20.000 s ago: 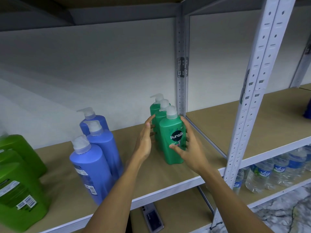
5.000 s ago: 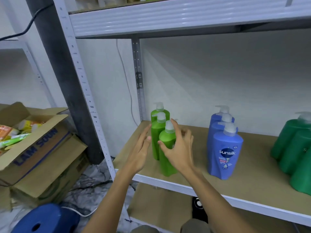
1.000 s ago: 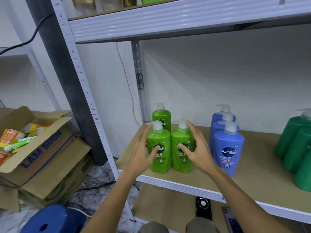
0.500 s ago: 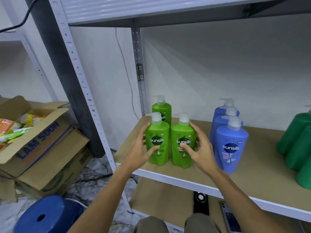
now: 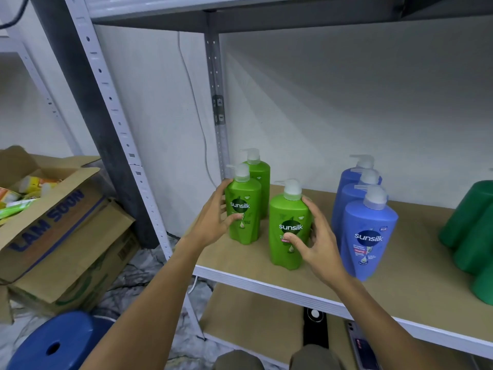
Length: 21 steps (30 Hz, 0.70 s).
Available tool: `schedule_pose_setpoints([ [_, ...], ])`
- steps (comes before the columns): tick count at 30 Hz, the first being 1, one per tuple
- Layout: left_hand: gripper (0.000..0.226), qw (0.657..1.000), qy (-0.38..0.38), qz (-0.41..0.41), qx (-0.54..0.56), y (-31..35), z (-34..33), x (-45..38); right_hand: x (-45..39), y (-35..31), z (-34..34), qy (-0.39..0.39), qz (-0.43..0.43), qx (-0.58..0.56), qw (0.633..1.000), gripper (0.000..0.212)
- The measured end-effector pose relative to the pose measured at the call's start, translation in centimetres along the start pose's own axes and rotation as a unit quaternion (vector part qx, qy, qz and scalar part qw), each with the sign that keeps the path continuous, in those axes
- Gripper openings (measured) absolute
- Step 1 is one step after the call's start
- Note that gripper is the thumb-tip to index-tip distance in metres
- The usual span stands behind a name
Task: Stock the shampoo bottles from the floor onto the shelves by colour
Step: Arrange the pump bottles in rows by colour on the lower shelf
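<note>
Change: half a second ago we had the two front light green bottles touching side by side; now they stand apart, with a gap of bare shelf between them. The right one has come nearer to the shelf edge, the left one has gone back toward the third.
Meaning for the task: we judge that we are still arranging the light green group, not bringing a new bottle; the colour sorting on this shelf seems nearly done.
Right light green bottle [image 5: 290, 225]: upright, white pump on top, label to us, near the front edge.
Left light green bottle [image 5: 242, 209]: upright, label to us, just in front of the rear light green bottle [image 5: 258, 182].
Right hand [image 5: 316, 241]: curled round the side of the right bottle, thumb on its label.
Left hand [image 5: 213, 222]: wraps the left side of the left bottle, thumb on its front.
Shelf [image 5: 400, 284]: brown board with white edge; all the bottles stand on it.
Blue bottles [image 5: 369, 236]: three in a row, just right of our right hand.
Dark green bottles [image 5: 472, 231]: at the far right, partly out of view.
Cardboard box [image 5: 53, 225]: on the floor at the left, open.
Blue stool [image 5: 58, 343]: below the box.
</note>
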<state>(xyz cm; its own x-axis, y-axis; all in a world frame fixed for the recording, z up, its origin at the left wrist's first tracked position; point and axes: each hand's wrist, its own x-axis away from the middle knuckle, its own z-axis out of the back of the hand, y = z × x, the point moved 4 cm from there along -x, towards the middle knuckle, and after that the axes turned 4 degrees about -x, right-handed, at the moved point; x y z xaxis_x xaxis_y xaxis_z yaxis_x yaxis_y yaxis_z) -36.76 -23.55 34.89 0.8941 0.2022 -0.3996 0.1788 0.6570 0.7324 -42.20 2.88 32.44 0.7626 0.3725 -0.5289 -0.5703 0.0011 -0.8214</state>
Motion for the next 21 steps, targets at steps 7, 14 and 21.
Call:
schedule_pose_setpoints([
  [7, 0.088, 0.999, -0.004, 0.016, -0.045, -0.1, 0.2, -1.4, 0.0, 0.3, -0.2, 0.003, 0.002, 0.001, 1.000, 0.088],
  [14, 0.089, 1.000, -0.007, 0.016, -0.025, -0.4, -0.2, -2.1, 0.2, 0.2, -0.1, 0.006, 0.006, 0.012, 1.000, 0.089],
  [21, 0.085, 1.000, -0.007, 0.018, -0.018, -0.4, -0.4, -2.3, 0.2, 0.4, -0.1, 0.004, 0.006, 0.014, 1.000, 0.090],
])
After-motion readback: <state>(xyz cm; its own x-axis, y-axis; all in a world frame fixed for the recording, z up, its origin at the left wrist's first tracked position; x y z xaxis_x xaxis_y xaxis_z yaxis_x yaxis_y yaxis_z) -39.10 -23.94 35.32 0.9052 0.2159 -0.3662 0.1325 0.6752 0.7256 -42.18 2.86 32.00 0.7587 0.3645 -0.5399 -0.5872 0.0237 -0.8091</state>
